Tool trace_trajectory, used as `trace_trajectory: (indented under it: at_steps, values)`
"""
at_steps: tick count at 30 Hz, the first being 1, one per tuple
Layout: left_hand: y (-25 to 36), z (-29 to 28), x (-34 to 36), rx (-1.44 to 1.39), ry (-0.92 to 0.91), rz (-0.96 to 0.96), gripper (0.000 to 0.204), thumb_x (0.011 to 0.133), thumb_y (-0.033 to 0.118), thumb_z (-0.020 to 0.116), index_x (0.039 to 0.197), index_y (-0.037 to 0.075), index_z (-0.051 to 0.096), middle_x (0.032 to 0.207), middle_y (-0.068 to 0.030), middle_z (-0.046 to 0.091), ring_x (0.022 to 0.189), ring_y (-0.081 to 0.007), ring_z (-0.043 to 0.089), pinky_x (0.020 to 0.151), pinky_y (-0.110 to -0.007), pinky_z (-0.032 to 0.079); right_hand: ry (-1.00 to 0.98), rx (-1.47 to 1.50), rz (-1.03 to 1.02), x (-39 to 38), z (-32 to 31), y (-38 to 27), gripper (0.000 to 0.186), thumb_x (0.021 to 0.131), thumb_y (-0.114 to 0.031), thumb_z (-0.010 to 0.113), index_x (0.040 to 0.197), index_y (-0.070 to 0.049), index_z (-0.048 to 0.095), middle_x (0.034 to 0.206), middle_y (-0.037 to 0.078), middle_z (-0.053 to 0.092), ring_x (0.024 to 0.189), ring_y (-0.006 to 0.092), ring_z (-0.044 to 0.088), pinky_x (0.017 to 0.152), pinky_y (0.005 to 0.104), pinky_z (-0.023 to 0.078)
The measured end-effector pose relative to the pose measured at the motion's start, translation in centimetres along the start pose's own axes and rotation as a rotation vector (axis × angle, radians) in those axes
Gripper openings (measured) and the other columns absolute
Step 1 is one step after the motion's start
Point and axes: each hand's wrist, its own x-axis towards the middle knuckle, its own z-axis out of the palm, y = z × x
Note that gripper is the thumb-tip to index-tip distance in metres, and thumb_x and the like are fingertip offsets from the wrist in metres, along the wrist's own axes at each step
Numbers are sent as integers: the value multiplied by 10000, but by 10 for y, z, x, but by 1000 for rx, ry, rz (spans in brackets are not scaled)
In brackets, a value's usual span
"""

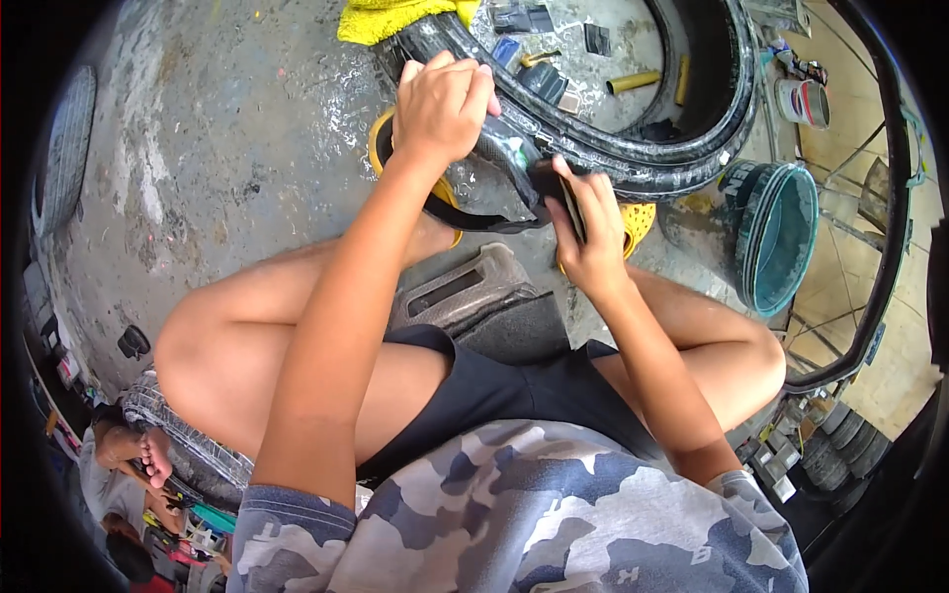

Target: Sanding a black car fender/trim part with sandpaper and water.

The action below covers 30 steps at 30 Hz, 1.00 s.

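Observation:
My left hand (440, 114) has its fingers curled over the near part of a wet black rubber tyre (692, 148). My right hand (593, 222) holds a dark flat block (554, 183) against a black rubber piece (504, 148) at the tyre's near side, where white suds show. A yellow cloth (400, 20) lies over the tyre's upper left. Behind the rubber are my yellow clogs (638, 222), partly hidden. A worn grey pad (465, 292) rests between my legs.
A teal bucket (776, 237) stands at my right, with a white pail (801, 104) beyond. Yellow tubes (633, 81) lie inside the tyre's ring. Another tyre (64, 148) is at the far left. A co-worker's bare foot (156, 455) shows at lower left.

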Motion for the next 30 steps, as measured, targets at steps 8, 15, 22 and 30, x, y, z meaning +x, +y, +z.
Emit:
trace_trajectory:
  at_steps: [8,15,22,30]
  values:
    - [-4,-7,-6,44,-19,9,396,920,264,396,610,137,608,740,26,647,794,-226,568,745,-368,353,-24,-30,-23,-6,0,3,589,754,44,703,1323,-29,569,887,139,543,815,330,509,770,411,427]
    - [-1,-2,-1,21,27,46,439,962,263,409,602,121,616,715,-15,627,790,-255,569,755,-387,364,33,-88,-45,51,13,1,511,789,7,683,1287,-47,582,874,150,508,838,340,507,764,413,432]
    - [4,-2,0,42,23,29,438,958,259,458,573,121,614,692,-17,599,776,-243,562,734,-376,358,81,-39,49,11,9,5,509,785,25,690,1279,-60,604,909,153,551,861,344,522,806,400,447]
    - [-6,-16,-5,108,-131,230,271,932,306,497,785,107,607,831,-24,572,850,-233,524,767,-374,327,166,520,652,36,-26,19,318,856,-141,712,1104,41,631,955,111,695,842,173,639,790,325,504]
